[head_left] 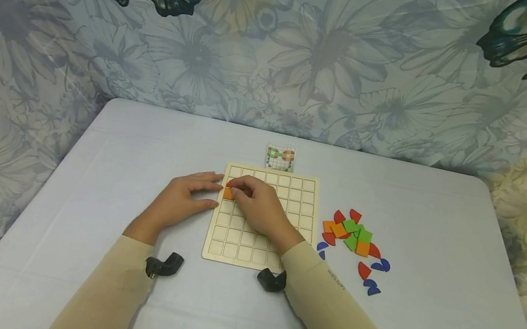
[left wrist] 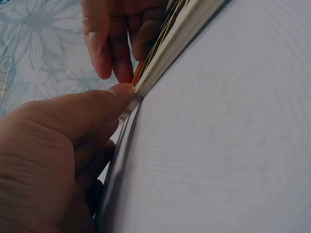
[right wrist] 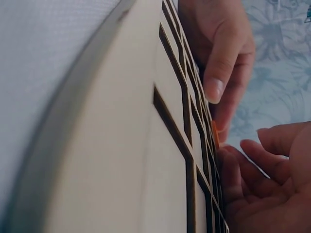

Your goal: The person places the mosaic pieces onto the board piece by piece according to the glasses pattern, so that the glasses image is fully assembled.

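Observation:
A wooden grid board lies on the table, with an orange square tile at its left column and a red tile just above that. My right hand reaches over the board with curled fingers, its thumb and index finger at the orange tile. They partly cover both tiles. At the board's left edge rests my left hand, fingers extended and thumb apart from them. In the left wrist view, the left thumb touches the board's edge beside the orange tile.
Right of the board lies a loose spread of green tiles, orange tiles, red quarter-circles and blue half-circles. A small pattern card sits behind the board. Patterned cloth hangs behind the white table.

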`<state>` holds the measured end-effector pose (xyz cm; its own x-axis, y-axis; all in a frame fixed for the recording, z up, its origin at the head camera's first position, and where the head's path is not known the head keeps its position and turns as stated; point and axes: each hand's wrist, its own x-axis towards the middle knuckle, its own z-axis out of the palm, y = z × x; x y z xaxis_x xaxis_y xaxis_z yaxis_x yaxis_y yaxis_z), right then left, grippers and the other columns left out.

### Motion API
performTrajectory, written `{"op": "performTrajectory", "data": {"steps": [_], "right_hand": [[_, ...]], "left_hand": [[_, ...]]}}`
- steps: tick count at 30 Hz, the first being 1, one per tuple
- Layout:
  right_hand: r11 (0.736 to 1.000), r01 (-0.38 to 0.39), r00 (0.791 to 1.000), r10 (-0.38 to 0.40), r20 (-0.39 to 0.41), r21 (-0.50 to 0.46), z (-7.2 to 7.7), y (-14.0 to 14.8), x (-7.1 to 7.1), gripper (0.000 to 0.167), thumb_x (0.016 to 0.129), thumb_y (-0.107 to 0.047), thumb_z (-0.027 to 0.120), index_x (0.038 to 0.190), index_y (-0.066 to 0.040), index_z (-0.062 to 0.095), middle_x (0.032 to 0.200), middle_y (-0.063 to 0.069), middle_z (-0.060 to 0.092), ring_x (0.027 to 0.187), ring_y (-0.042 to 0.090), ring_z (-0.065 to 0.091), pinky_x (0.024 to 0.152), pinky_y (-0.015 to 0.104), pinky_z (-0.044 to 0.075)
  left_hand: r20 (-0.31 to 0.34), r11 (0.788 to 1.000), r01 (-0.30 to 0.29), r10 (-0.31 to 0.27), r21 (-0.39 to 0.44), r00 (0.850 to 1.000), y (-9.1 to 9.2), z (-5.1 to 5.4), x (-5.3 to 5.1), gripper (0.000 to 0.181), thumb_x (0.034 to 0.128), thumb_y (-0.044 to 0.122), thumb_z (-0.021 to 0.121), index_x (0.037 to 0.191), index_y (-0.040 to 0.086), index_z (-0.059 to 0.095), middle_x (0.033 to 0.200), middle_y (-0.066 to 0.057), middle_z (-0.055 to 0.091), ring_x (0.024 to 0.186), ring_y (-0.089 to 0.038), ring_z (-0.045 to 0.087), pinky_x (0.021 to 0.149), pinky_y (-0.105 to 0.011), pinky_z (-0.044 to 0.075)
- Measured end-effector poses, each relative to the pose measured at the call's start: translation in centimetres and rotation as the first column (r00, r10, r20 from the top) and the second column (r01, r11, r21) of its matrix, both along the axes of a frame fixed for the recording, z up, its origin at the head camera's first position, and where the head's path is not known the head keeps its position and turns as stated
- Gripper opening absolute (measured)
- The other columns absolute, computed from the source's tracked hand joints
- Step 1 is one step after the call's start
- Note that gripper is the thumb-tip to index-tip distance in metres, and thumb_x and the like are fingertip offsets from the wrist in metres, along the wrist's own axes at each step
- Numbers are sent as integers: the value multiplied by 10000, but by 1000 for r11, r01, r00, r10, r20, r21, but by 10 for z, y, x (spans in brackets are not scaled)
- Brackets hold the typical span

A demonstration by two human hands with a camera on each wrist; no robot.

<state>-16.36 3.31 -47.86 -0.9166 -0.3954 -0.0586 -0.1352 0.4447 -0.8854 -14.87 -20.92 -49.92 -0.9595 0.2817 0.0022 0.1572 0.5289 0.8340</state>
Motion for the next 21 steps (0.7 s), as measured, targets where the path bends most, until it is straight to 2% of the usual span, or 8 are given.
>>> {"op": "performTrajectory", "data": {"steps": [5, 8, 10, 14, 21], "right_hand": [[1000, 3, 1000, -3, -1, -18, 1, 3, 1, 234, 1123, -311, 629, 1272, -184, 759, 1133, -91, 724, 995, 164, 652, 905, 417, 548], [997, 3, 1000, -1, 30, -75, 1, 7, 1, 312, 1119, -409, 628, 1302, -187, 751, 1166, -91, 727, 1047, 162, 659, 949, 432, 544], [990, -1, 998, 10, 64, -139, 4, 9, 1, 395, 1118, -467, 613, 1327, -158, 743, 1186, -40, 738, 1066, 192, 668, 966, 449, 544], [959, -9, 990, 48, 133, -283, 12, 16, 0, 554, 1139, -518, 535, 1407, -58, 688, 1274, 88, 744, 1095, 272, 702, 979, 486, 567], [902, -8, 987, 76, 141, -431, 23, 38, 1, 750, 1159, -600, 340, 1498, 16, 600, 1342, 171, 714, 1129, 345, 712, 993, 512, 589]], "left_hand": [[-7, 1000, 1, -1, -7, 1000, 1, 0, -1, 398, 958, 198, 884, 1341, 136, 799, 1531, 141, 607, 1511, -153, 451, 1262, -477, 327], [-7, 1000, 3, -3, -9, 1000, 2, 1, -1, 398, 961, 201, 882, 1344, 134, 797, 1536, 130, 606, 1514, -159, 450, 1263, -475, 325], [-6, 1000, 3, -3, -10, 1000, 2, 0, -1, 400, 961, 201, 881, 1345, 130, 796, 1539, 119, 607, 1516, -168, 449, 1264, -483, 324], [4, 1000, -3, 3, -13, 1000, 2, 1, 0, 400, 960, 201, 882, 1345, 133, 796, 1542, 119, 604, 1519, -171, 445, 1267, -491, 318], [13, 1000, -11, 11, -19, 1000, 3, 2, 1, 409, 955, 197, 883, 1348, 130, 794, 1545, 115, 603, 1522, -177, 443, 1268, -491, 316]]}}
